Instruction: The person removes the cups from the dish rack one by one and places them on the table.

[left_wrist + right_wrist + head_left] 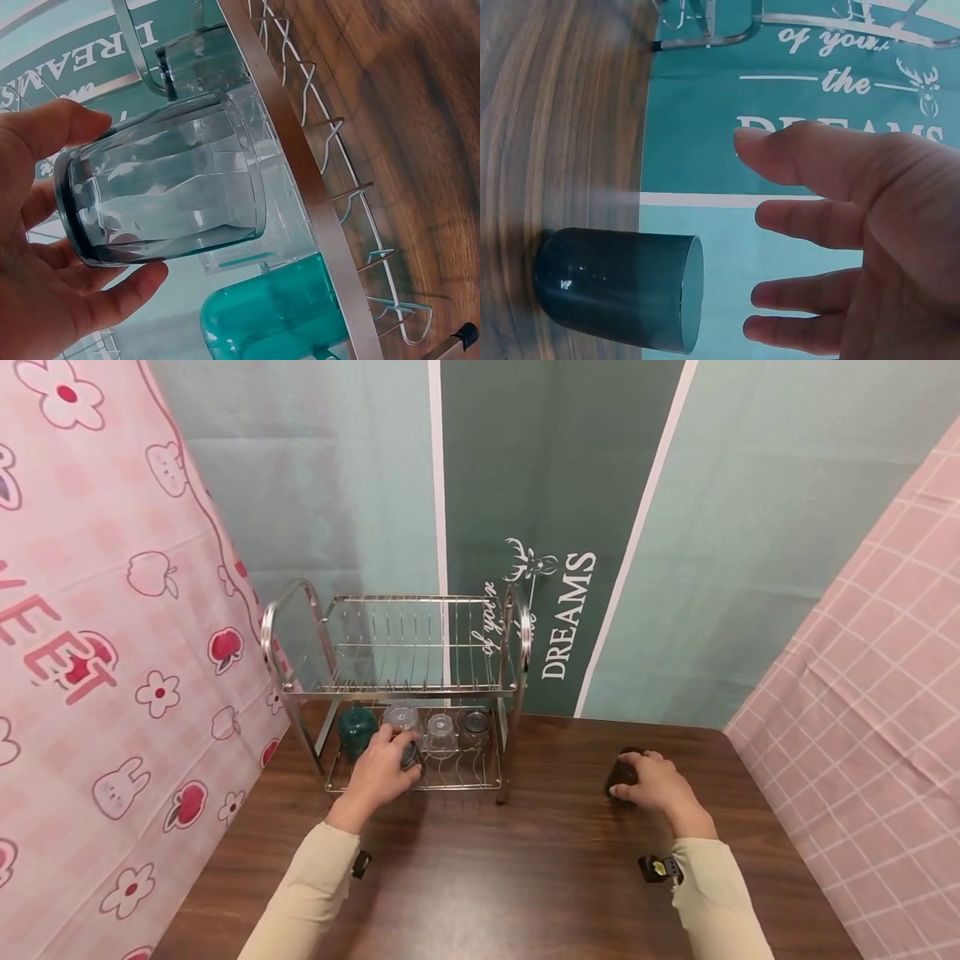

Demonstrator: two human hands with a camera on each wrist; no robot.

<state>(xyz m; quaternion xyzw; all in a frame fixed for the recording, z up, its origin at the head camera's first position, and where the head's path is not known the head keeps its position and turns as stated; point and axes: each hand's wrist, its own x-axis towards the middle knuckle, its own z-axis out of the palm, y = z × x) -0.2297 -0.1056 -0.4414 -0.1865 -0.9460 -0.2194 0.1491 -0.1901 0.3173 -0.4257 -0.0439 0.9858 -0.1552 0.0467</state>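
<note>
My left hand (pixel 381 767) grips a clear, grey-tinted drinking glass (pixel 161 184) by its thick base, thumb on one side and fingers on the other. The glass is upside down at the front of the lower tier of a metal dish rack (pixel 412 695), its rim toward the wires. Beside it stands a teal cup (pixel 356 727), with a clear glass (pixel 401 717) just behind. My right hand (pixel 657 782) is by a dark teal cup (pixel 619 289) standing upright on the table; in the right wrist view its spread fingers are apart from the cup.
Another clear glass (pixel 441 733) and a dark grey glass (pixel 475 732) stand upside down farther right on the lower tier. The upper tier has upright wire dividers (pixel 405 643). The wooden table (pixel 495 877) meets a green curtain (pixel 675 652) behind and pink cloths at both sides.
</note>
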